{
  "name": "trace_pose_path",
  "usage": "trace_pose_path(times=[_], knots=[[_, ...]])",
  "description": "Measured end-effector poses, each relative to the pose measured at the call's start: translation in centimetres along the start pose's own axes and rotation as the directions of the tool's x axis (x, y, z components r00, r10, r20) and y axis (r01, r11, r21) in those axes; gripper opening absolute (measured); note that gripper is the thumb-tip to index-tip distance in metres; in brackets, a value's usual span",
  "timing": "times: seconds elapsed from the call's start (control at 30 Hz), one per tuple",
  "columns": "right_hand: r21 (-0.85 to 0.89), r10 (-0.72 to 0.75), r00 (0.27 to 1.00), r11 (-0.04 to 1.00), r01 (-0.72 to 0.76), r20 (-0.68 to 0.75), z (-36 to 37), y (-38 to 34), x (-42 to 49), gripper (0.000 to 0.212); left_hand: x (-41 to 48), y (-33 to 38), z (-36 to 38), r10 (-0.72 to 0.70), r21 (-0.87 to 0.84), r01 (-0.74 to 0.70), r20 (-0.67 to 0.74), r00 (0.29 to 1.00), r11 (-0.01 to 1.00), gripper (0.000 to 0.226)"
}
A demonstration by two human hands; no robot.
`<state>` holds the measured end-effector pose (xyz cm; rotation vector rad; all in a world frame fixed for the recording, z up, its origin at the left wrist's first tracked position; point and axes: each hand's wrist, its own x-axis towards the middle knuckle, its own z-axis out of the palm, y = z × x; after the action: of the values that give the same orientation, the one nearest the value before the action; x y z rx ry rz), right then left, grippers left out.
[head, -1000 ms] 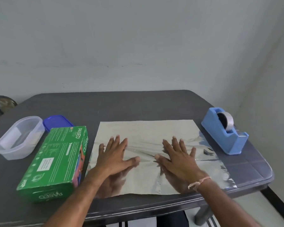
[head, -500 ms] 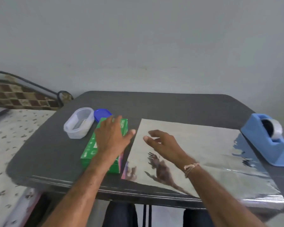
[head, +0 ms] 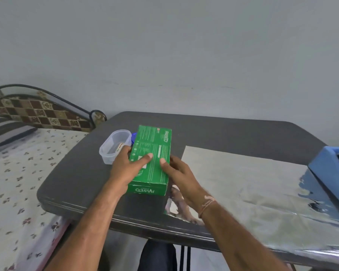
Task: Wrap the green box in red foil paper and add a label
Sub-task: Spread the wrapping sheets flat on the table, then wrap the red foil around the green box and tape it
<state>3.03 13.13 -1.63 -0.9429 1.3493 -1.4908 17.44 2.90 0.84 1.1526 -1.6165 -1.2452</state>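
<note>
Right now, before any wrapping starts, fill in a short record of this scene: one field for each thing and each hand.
box: green, between both hands, left of the foil sheet
left hand: grips the box's left side, thumb on top
right hand: grips the box's right side, thumb on top
foil sheet: flat on the table, silvery side up
tape dispenser: blue, at the sheet's right edge
tub: clear, just left of the box
</note>
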Motion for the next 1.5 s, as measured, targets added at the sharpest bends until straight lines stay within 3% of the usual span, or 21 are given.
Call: trace_pose_path(times=[0.1,0.3,0.4,0.47,0.53,0.6,0.67,0.77,0.9,1.13,1.27,1.43,1.5], knots=[[0.118,-0.049,0.998,0.992,0.053,-0.037,-0.6,-1.8,-0.1,0.038,-0.8,2.1,1.7,0.062,-0.177,-0.057,0.018,0.998,0.983,0.036],[0.325,0.017,0.958,0.942,0.080,-0.287,-10.1,-4.5,-2.9,0.042,0.1,3.2,8.5,0.065,-0.280,-0.002,0.215,0.975,0.960,0.032],[0.334,0.056,0.920,0.939,0.084,-0.389,-16.3,-4.4,-6.0,0.044,0.2,1.4,14.2,0.202,-0.023,-0.205,0.300,0.932,0.979,0.035],[0.335,0.079,0.896,0.939,0.081,-0.438,-19.1,-4.0,-8.0,0.047,-0.2,-0.6,17.9,0.212,0.258,-0.386,0.515,0.831,0.886,0.058],[0.304,0.095,0.877,0.951,0.060,-0.470,-21.0,-3.6,-9.4,0.052,-0.3,-2.6,20.2,0.138,0.462,-0.546,0.662,0.737,0.699,0.069],[0.287,0.103,0.869,0.957,0.046,-0.484,-22.5,-3.2,-10.3,0.048,-0.3,-4.0,21.5,0.096,0.568,-0.654,0.714,0.693,0.499,0.072],[0.285,0.110,0.870,0.958,0.036,-0.480,-22.9,-3.0,-10.3,0.043,0.2,-4.8,21.0,0.100,0.627,-0.666,0.693,0.714,0.405,0.082],[0.297,0.125,0.877,0.955,0.022,-0.465,-22.7,-3.0,-9.0,0.040,1.3,-5.5,19.7,0.107,0.683,-0.611,0.627,0.772,0.400,0.107],[0.300,0.158,0.902,0.953,-0.034,-0.401,-21.4,-2.9,-6.6,0.038,1.8,-6.0,17.2,0.104,0.735,-0.545,0.555,0.826,0.404,0.121],[0.264,0.196,0.926,0.958,-0.111,-0.322,-19.8,-1.4,-5.2,0.037,1.5,-6.5,14.7,0.089,0.751,-0.517,0.532,0.842,0.411,0.096],[0.154,0.151,0.922,0.983,-0.101,-0.356,-20.0,-1.4,-5.5,0.036,1.4,-6.2,14.8,0.084,0.756,-0.500,0.517,0.852,0.422,0.087],[0.123,0.128,0.910,0.989,-0.086,-0.393,-20.3,-1.4,-5.7,0.036,1.2,-5.5,14.9,0.170,0.665,-0.532,0.530,0.831,0.525,0.074],[0.128,0.144,0.916,0.986,-0.102,-0.376,-20.2,-1.3,-5.7,0.036,0.8,-4.6,15.2,0.193,0.502,-0.509,0.553,0.810,0.699,0.075]])
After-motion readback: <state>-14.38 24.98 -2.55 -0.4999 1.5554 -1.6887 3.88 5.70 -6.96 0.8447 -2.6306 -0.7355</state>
